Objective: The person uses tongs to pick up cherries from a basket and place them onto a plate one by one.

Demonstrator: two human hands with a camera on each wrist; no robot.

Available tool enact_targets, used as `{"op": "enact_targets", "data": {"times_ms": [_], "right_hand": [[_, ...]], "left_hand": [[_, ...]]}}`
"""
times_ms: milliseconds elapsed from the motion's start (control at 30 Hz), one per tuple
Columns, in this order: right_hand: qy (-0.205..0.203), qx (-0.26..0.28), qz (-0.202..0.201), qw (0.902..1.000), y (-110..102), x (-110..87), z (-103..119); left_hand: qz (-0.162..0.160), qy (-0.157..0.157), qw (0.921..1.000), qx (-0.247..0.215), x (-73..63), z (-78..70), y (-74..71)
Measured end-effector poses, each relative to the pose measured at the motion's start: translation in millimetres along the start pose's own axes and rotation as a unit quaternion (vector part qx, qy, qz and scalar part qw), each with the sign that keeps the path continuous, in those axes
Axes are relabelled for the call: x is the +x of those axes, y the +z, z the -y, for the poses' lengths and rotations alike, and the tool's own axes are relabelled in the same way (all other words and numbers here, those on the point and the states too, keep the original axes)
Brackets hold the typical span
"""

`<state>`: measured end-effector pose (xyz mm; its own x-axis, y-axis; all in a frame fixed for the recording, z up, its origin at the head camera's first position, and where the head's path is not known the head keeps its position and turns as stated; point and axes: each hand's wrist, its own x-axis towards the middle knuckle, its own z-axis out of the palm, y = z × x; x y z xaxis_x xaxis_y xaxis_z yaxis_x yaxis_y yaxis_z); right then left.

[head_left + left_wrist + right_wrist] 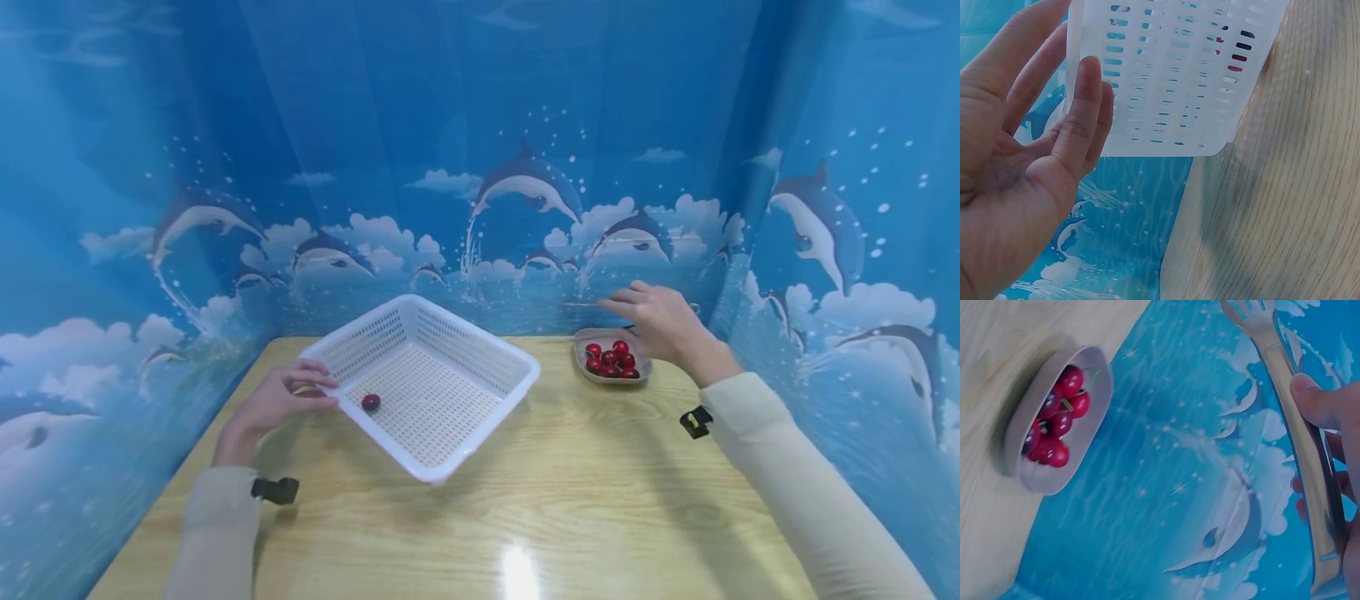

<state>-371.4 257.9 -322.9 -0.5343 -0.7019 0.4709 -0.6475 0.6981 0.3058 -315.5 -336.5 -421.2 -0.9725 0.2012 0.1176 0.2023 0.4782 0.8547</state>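
My left hand (281, 404) holds the near-left rim of a white plastic basket (423, 473). In the left wrist view its fingers lie against the slotted wall of the basket (1166, 100). One dark red cherry (371, 402) rests on the basket floor by the left wall. My right hand (660, 325) grips metal tongs (1300, 444) with forked tips, raised above and beside a small pale dish (1100, 394). Several red cherries (1060, 425), some with green stems, lie in that dish. In the head view the tongs (581, 304) are mostly hidden by the hand.
A light wood-grain table (585, 500) carries the basket and dish. Blue curtains (375, 125) printed with dolphins and clouds enclose its back and sides. The dish stands near the table's back edge, right of the basket.
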Motion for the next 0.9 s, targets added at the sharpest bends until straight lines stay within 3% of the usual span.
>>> {"op": "enact_targets", "data": {"times_ms": [433, 733, 900], "right_hand": [[-0.042, 0.034, -0.026, 0.9982, -3.2, 34.7, 32.4], [-0.058, 0.049, -0.008, 0.9971, -3.0, 56.0, 51.9], [-0.066, 0.049, 0.003, 0.9966, -1.0, 67.9, 62.2]], "left_hand": [[0.0, 0.014, 0.9999, -0.001, 0.0, -1.7, 0.6], [-0.004, 0.001, 0.9999, 0.01, 0.2, -2.8, 0.9], [-0.004, 0.011, 0.9999, 0.007, -0.5, -0.7, 1.1]]}}
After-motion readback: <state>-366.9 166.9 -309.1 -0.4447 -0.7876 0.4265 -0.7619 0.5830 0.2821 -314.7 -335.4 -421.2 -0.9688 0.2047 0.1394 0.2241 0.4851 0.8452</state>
